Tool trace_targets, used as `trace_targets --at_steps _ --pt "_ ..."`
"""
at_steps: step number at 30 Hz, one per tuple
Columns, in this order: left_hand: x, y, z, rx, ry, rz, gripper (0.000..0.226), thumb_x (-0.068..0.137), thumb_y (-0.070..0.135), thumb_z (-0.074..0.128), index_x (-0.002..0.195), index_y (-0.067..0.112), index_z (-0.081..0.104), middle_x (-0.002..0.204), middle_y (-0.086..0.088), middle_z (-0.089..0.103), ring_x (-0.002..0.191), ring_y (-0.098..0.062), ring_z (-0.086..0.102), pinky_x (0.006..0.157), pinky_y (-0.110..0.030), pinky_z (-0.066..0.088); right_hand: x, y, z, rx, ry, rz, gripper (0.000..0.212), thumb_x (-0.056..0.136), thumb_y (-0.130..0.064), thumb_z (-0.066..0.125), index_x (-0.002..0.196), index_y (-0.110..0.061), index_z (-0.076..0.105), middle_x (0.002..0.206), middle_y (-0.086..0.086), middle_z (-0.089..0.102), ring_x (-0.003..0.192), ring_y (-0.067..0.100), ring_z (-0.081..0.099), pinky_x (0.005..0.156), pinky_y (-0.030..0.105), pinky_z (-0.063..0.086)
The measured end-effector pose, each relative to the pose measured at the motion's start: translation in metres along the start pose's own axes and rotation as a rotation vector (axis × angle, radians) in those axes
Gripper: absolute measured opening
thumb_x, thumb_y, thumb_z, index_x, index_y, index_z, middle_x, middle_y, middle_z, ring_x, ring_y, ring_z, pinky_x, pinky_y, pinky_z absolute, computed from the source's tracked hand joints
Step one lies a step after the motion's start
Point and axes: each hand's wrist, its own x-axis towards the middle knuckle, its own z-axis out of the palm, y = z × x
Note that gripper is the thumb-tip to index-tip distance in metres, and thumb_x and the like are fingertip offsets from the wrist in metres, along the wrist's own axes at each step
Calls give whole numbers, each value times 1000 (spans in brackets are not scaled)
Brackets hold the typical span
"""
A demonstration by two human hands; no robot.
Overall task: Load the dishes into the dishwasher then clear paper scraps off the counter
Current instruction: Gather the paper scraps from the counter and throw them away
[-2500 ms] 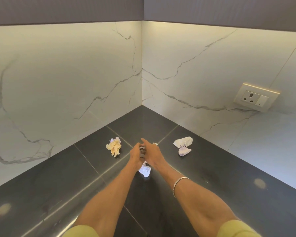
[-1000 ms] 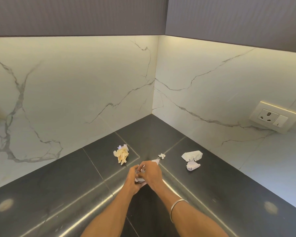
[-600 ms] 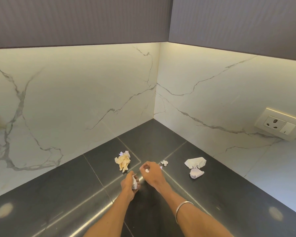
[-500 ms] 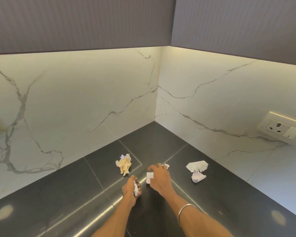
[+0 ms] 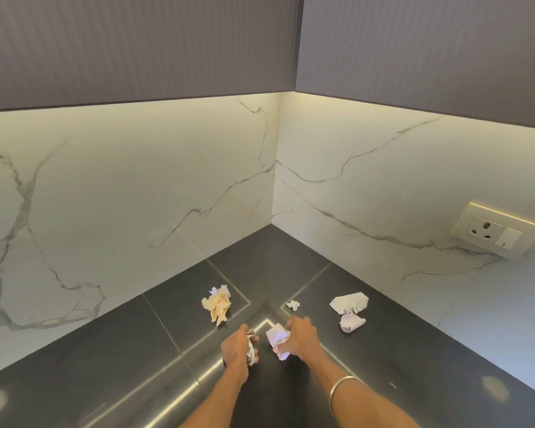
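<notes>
- In the corner of the dark counter (image 5: 105, 350), both hands are seen low over the surface, near each other but apart
- A small white scrap (image 5: 251, 350) is gripped in the curled fingers of the left hand (image 5: 237, 349)
- A bigger white crumpled paper (image 5: 278, 336) is held by the right hand (image 5: 300, 336), fingers closed around it, just above the counter
- A yellowish crumpled paper (image 5: 217, 307) is lying beyond the left hand, with a small white bit at its far edge
- A tiny white scrap (image 5: 293, 304) is lying beyond the right hand
- Two white crumpled papers (image 5: 349, 308) are lying to the right, touching each other
- A metal bangle (image 5: 345, 389) is worn on the right forearm
- A wall socket (image 5: 496, 231) is fixed on the marble wall (image 5: 121, 186) at the right
</notes>
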Motion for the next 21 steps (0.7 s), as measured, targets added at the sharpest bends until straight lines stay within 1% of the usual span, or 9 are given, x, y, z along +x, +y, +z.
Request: trace_targets --at_steps 2,4,7,8,9,12,15,18,21 --pt "-3 1 2 8 -16 15 15 81 9 59 88 -1 68 68 -15 67 42 -21 43 40 -24 34 1 6 -2 39 -4 -28 43 56 -37 79 91 -20 59 100 -1 52 87 17 56 70 24 44" --pt "-6 2 4 35 -23 23 16 82 8 59 89 -2 69 69 -16 66 42 -22 43 41 -23 33 1 8 -3 49 -8 -62 35 60 -35 76 86 -13 66 86 -2 56 76 14 51 63 23 38" --pt "-12 1 7 101 -82 24 20 80 14 63 88 -4 70 70 -18 67 44 -23 47 40 -23 34 -9 2 -9 132 -35 -151 17 67 -24 76 61 -13 64 55 -4 47 50 7 38 54 24 33" --pt "-13 1 9 129 -116 19 24 81 19 64 88 -3 71 73 -20 69 45 -25 50 40 -23 35 -13 -3 -13 181 -47 -183 14 68 -20 76 59 -16 66 50 -8 45 45 5 37 53 23 34" --pt "-14 0 11 143 -151 10 29 82 25 65 91 -2 72 76 -22 70 48 -26 54 41 -24 37 -15 -7 -15 209 -53 -211 4 71 -17 75 67 -17 74 50 -11 49 44 2 40 53 21 38" --pt "-16 0 17 92 -285 -60 53 88 55 56 94 4 70 74 -16 66 51 -23 53 45 -21 34 -17 -23 -18 243 -29 -252 12 82 -18 73 92 -16 80 63 -13 62 52 -1 52 52 6 40" --pt "-21 3 18 87 -428 -115 67 85 75 44 80 13 68 70 -9 54 48 -17 43 42 -17 28 -13 -30 -15 235 -5 -222 9 86 -19 70 82 -15 78 60 -11 62 53 2 55 53 12 45" --pt "-24 3 14 152 -497 -135 53 91 62 43 97 19 73 83 -13 67 44 -16 50 36 -14 28 -15 -31 -12 256 -82 -180 5 81 -5 72 84 -7 76 67 0 70 55 5 65 49 18 52" --pt "-18 1 11 148 -471 -150 45 93 51 46 100 14 71 72 -9 63 41 -11 43 36 -15 26 -6 -26 -4 215 -77 -198 16 84 -1 64 93 -5 77 85 9 75 69 15 70 66 27 60"
